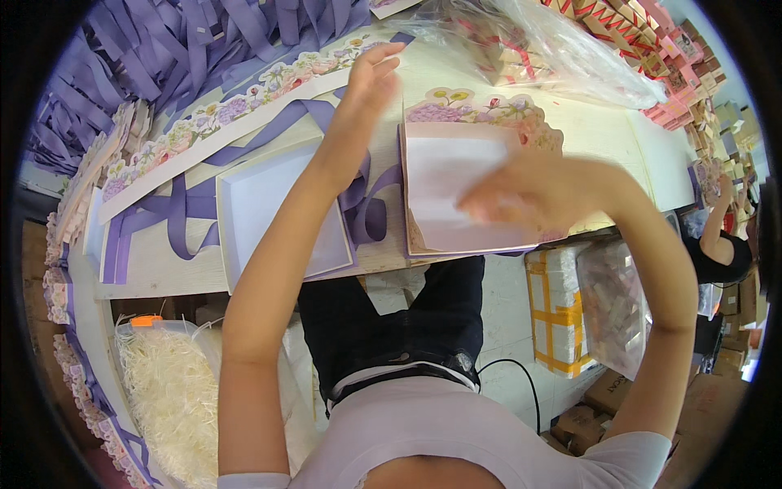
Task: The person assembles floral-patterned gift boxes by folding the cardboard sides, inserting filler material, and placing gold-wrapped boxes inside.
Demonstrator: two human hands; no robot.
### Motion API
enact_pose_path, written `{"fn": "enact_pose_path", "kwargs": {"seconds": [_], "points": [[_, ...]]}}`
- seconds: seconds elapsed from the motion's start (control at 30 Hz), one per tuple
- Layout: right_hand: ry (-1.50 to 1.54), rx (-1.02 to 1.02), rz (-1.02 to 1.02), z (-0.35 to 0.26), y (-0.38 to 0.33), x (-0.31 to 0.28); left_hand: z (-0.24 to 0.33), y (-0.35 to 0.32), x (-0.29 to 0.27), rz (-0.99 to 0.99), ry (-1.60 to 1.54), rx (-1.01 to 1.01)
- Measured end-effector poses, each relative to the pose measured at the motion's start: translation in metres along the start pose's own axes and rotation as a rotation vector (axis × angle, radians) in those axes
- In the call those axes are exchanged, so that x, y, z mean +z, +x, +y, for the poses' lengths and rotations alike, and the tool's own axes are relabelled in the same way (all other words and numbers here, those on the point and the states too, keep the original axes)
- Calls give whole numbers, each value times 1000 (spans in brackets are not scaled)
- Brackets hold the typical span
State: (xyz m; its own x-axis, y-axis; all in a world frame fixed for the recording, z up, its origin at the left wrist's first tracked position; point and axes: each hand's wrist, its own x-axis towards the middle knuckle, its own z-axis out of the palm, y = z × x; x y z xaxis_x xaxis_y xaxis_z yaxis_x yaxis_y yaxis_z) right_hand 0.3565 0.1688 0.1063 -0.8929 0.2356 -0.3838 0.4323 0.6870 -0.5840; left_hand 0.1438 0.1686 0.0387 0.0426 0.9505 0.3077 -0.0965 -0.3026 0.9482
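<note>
My left hand (371,88) is raised over the far part of the table, slightly blurred, its fingers stretched out and holding nothing I can see. It is close to the end of a long white strip with a floral cut-out edge (236,134). My right hand (529,191) is smeared by motion over an open box with a white inside (444,175), so its fingers do not show clearly. Floral cut-outs (464,106) stand along the far and right sides of this box. A second shallow box part, pale inside (265,208), lies to the left, partly behind my left forearm.
Purple ribbons (220,41) are heaped at the far left, with a loose ribbon (179,224) between the boxes. Clear plastic (562,53) covers packages at the back. Below the table are a bag of cream shred (171,391) and a taped white foam box (558,314). Another person (721,244) is far right.
</note>
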Motion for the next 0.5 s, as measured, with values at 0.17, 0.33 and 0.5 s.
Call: {"fn": "enact_pose_path", "kwargs": {"seconds": [0.17,0.33,0.5], "points": [[-73,204,263,-34,-9,58,-1,-23,18,-183,660,197],[-141,50,219,-26,25,57,-24,-25,-1,78,724,300],[-521,-85,493,-58,3,35,-26,3,33,-200,456,337]]}}
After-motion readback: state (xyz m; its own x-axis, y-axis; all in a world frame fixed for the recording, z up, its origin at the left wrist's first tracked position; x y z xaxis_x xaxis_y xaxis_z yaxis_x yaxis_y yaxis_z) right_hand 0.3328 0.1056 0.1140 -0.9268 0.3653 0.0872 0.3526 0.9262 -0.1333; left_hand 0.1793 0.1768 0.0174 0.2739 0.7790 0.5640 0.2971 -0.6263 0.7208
